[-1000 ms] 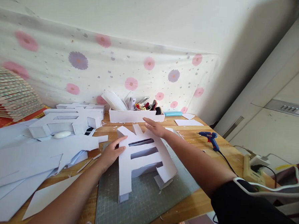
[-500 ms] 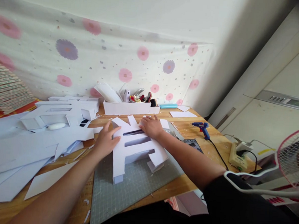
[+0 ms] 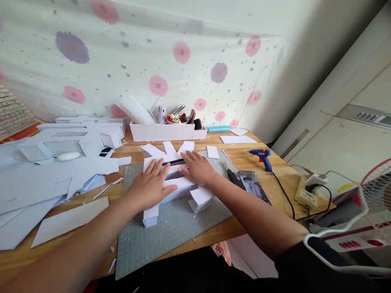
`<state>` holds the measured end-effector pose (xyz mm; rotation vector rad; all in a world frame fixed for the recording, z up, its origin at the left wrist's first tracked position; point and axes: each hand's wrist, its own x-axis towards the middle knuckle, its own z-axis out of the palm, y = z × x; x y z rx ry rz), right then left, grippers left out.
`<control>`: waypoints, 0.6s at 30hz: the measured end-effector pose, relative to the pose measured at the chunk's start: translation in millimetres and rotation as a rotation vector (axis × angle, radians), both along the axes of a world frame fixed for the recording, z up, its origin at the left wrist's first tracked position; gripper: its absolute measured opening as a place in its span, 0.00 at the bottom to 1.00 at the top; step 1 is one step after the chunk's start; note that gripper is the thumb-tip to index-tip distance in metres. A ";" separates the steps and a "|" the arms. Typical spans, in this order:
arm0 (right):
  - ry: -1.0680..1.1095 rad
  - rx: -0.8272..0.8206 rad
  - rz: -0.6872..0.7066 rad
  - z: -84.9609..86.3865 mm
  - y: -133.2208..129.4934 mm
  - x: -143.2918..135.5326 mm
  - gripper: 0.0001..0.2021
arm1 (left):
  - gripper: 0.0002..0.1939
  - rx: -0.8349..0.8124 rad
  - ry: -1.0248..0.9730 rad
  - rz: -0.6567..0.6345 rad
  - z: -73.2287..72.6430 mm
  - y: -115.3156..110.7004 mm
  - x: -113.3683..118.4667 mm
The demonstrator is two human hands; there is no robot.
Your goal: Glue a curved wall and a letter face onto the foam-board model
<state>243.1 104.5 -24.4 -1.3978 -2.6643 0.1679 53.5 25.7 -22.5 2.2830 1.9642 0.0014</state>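
A white foam-board character (image 3: 176, 191) with raised side walls and slots lies on the grey cutting mat (image 3: 137, 253). My left hand (image 3: 150, 185) rests flat on its left part, fingers spread. On its upper right part lies my right hand (image 3: 199, 168), fingers stretched out and slightly apart. Neither hand grips anything. Parts of the character under both palms are hidden. To the right of my right hand sit a small white board piece (image 3: 212, 152) and a dark-handled craft knife (image 3: 233, 177).
A blue glue gun (image 3: 262, 157) stands at the right, its cord running to a power strip (image 3: 307, 194). Beside the knife is a phone (image 3: 254, 186). White board sheets and cut-outs (image 3: 26, 190) cover the left. A white tool box (image 3: 161, 132) stands behind, and a fan (image 3: 388, 196) is at far right.
My left hand has moved from the character's left edge onto its top and flattened. My right hand has slid slightly down, uncovering the upper right strokes. The view has shifted a little.
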 end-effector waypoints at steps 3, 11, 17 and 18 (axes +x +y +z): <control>-0.026 0.014 0.016 -4.0 2.7 -2.5 0.34 | 0.43 0.001 0.007 -0.010 -0.7 1.4 0.4; 0.025 0.033 0.051 -6.4 3.6 -5.2 0.30 | 0.44 -0.029 -0.037 -0.005 -0.3 4.2 0.8; 0.493 -0.148 -0.167 -2.4 6.3 26.6 0.25 | 0.42 0.178 -0.483 0.095 -9.3 -2.5 -21.5; 0.560 -0.203 -0.204 -4.8 4.0 33.8 0.24 | 0.42 0.235 -0.596 0.174 -13.3 -5.8 -27.0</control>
